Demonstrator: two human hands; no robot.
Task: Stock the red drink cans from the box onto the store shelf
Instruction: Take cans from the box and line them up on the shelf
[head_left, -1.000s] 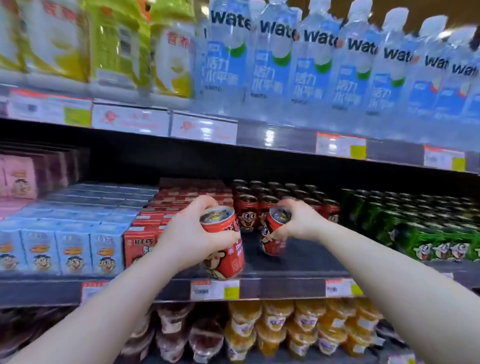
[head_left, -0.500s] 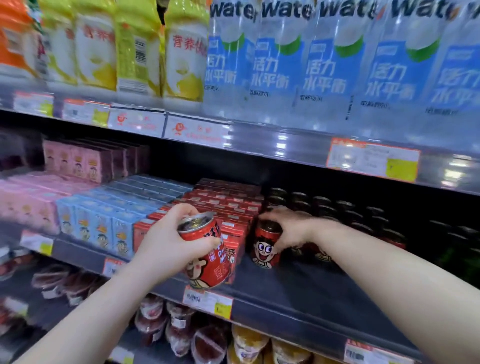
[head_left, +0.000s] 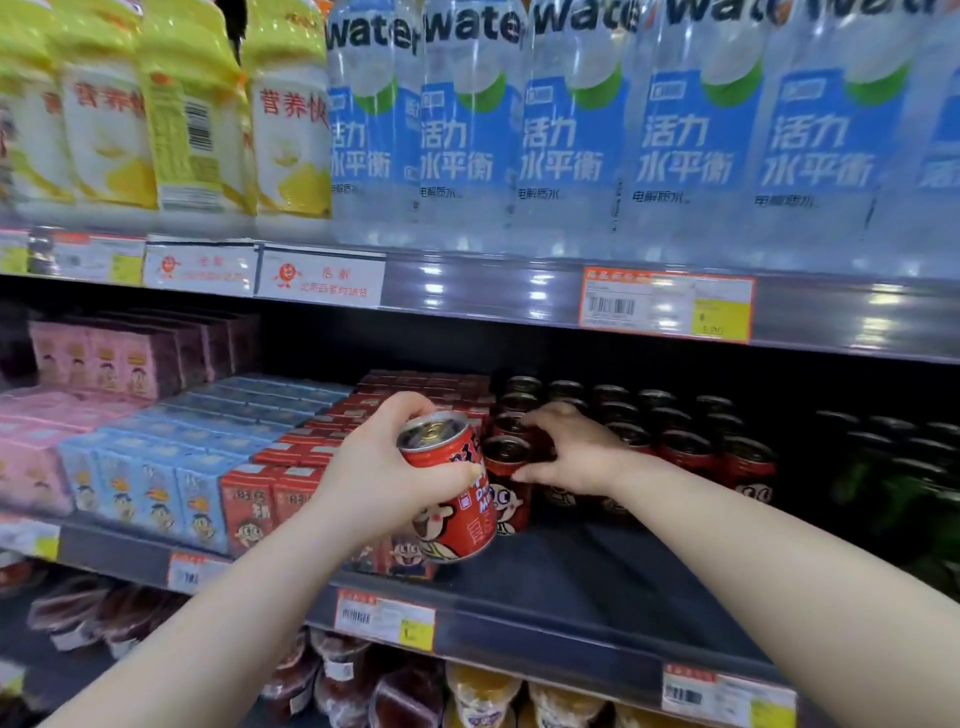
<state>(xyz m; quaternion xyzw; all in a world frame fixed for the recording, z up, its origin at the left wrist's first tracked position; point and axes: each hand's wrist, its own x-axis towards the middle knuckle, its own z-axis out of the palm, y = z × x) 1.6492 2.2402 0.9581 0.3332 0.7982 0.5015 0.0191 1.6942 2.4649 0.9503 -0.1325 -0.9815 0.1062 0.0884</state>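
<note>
Right hand sets a red can at the front of the can row; left hand waits with another.

Right hand (head_left: 566, 454) has gone from carrying a tilted can in the air to resting on the placed can (head_left: 506, 486), now upright on the middle shelf (head_left: 597, 582) just in front of the can rows (head_left: 649, 431); fingers lie curled loosely over its top and side, and I cannot tell if it grips or has let go. Left hand (head_left: 384, 478) stays closed round a second red can (head_left: 452, 488), tilted right, near the shelf front beside the red cartons (head_left: 270, 493). So one more can looks stocked, with bare shelf left in front. Box not in view.
</note>
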